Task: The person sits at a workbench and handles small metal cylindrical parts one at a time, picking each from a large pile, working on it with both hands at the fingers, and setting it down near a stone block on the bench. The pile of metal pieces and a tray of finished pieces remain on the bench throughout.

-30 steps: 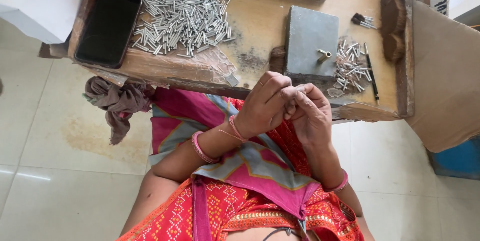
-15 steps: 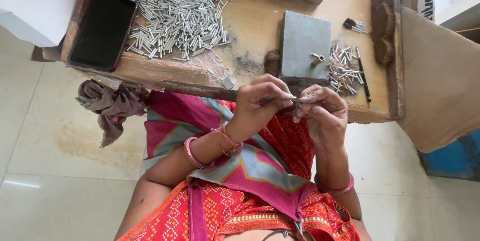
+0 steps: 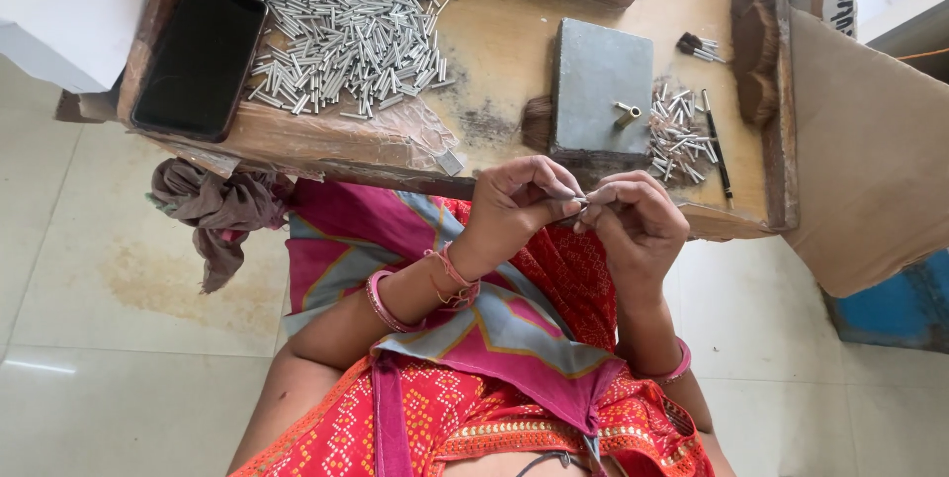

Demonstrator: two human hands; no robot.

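Both hands pinch sm. metal tube (image 3: 581, 204), prob., fingertips touching.

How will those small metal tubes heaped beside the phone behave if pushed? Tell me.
The metal tubes look thin, round and smooth, so they would probably roll and scatter. Each seems light and stiff. Loosely piled on the wooden table, they would likely slide apart rather than move together.

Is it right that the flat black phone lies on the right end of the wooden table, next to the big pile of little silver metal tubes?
Not quite. The head view shows the flat black phone on the left end of the wooden table, next to the big pile of little silver metal tubes.
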